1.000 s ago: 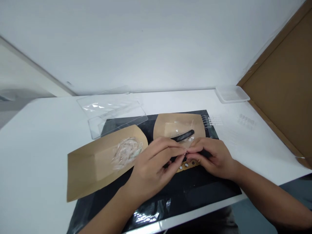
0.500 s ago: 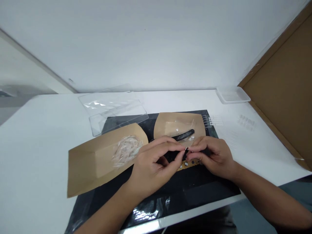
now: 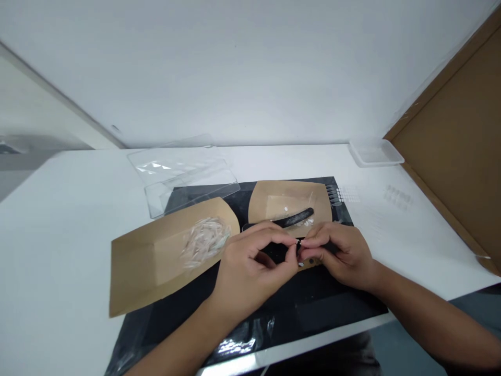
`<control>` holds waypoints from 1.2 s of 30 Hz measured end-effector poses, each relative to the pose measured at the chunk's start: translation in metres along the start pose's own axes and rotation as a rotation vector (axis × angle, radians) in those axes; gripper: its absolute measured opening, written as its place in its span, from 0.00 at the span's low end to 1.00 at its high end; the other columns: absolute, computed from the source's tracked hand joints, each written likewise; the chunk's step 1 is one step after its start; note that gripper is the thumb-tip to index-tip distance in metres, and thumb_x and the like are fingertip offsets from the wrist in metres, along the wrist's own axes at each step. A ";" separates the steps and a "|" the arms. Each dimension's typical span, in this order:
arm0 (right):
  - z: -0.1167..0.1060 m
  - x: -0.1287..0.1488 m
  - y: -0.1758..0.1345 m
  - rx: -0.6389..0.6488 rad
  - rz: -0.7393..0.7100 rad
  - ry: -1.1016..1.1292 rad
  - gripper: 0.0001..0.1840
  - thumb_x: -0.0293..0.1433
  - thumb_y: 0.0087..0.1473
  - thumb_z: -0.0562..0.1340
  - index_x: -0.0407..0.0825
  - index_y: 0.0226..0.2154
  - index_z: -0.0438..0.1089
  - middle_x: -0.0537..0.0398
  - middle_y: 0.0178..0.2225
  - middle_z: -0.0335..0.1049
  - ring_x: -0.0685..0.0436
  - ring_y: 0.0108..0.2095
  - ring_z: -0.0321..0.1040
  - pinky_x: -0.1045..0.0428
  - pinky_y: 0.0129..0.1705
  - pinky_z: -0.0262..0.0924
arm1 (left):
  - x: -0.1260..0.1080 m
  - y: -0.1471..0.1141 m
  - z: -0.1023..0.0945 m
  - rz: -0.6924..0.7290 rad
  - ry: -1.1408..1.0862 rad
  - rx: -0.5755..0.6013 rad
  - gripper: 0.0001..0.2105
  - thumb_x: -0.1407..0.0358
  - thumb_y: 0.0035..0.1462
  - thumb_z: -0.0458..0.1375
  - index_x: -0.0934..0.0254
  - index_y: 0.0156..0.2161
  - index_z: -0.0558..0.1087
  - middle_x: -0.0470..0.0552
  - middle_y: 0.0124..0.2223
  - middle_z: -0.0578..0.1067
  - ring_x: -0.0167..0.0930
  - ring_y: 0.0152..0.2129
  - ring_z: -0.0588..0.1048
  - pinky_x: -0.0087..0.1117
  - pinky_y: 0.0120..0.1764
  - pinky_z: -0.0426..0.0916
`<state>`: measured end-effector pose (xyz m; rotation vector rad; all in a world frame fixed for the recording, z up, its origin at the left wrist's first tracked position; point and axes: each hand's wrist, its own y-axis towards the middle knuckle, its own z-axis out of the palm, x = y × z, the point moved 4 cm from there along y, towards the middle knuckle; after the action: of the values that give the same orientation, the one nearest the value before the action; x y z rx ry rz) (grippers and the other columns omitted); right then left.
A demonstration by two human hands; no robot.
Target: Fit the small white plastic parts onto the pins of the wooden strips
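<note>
At the white table [image 3: 58, 224], over the black mat [image 3: 313, 297] and just before the right paper tray [image 3: 289, 190] — pinching, between close fingertips of left hand [image 3: 248, 269] and right hand [image 3: 346, 256], near the black tool [image 3: 295, 217] and the brown strip [image 3: 306, 266], one tiny piece [image 3: 298, 243] — mostly hidden.

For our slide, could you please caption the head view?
Left hand and right hand pinch a tiny blurred piece near an open brown cardboard tray.

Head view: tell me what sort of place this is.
Probably a workbench for small handwork, in a workshop or at home, I cannot tell: a white table bears a black mat and a brown tray of clear strips.
</note>
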<state>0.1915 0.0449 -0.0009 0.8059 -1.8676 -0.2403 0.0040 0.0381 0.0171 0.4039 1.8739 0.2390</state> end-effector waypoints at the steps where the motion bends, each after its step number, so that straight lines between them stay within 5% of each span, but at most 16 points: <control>1: 0.000 0.000 0.000 0.003 0.002 0.001 0.04 0.30 0.65 0.69 0.52 0.43 0.76 0.57 0.35 0.82 0.49 0.35 0.80 0.54 0.37 0.73 | 0.001 0.000 0.000 -0.012 -0.005 -0.006 0.03 0.71 0.55 0.66 0.64 0.33 0.82 0.51 0.33 0.81 0.24 0.22 0.77 0.17 0.17 0.70; 14: 0.002 -0.003 0.002 0.013 0.130 0.151 0.03 0.30 0.66 0.67 0.52 0.43 0.77 0.57 0.33 0.82 0.48 0.35 0.81 0.51 0.40 0.74 | 0.010 -0.001 0.004 -0.320 -0.375 0.094 0.02 0.69 0.52 0.68 0.65 0.32 0.82 0.49 0.32 0.79 0.27 0.18 0.78 0.26 0.15 0.77; 25: 0.010 -0.006 -0.001 0.008 0.386 0.324 0.07 0.35 0.65 0.67 0.49 0.42 0.74 0.57 0.30 0.78 0.49 0.30 0.79 0.55 0.32 0.75 | 0.013 -0.001 0.005 -0.278 -0.312 0.073 0.03 0.68 0.53 0.69 0.63 0.35 0.84 0.50 0.34 0.80 0.29 0.22 0.79 0.26 0.17 0.79; 31: 0.010 -0.008 -0.002 -0.033 0.444 0.362 0.08 0.36 0.64 0.68 0.49 0.41 0.73 0.57 0.31 0.75 0.51 0.29 0.75 0.55 0.31 0.72 | 0.015 -0.003 0.005 -0.166 -0.206 0.045 0.03 0.68 0.56 0.70 0.60 0.37 0.85 0.52 0.37 0.81 0.28 0.26 0.80 0.22 0.20 0.78; 36: 0.007 -0.007 -0.002 -0.041 0.439 0.309 0.07 0.36 0.65 0.66 0.50 0.41 0.74 0.58 0.32 0.71 0.52 0.28 0.67 0.56 0.29 0.67 | 0.016 -0.002 0.009 -0.233 -0.336 0.085 0.04 0.66 0.58 0.69 0.61 0.39 0.85 0.51 0.38 0.80 0.26 0.22 0.79 0.23 0.18 0.78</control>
<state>0.1881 0.0461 -0.0101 0.3633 -1.6878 0.1178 0.0080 0.0424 -0.0004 0.2616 1.5854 -0.0637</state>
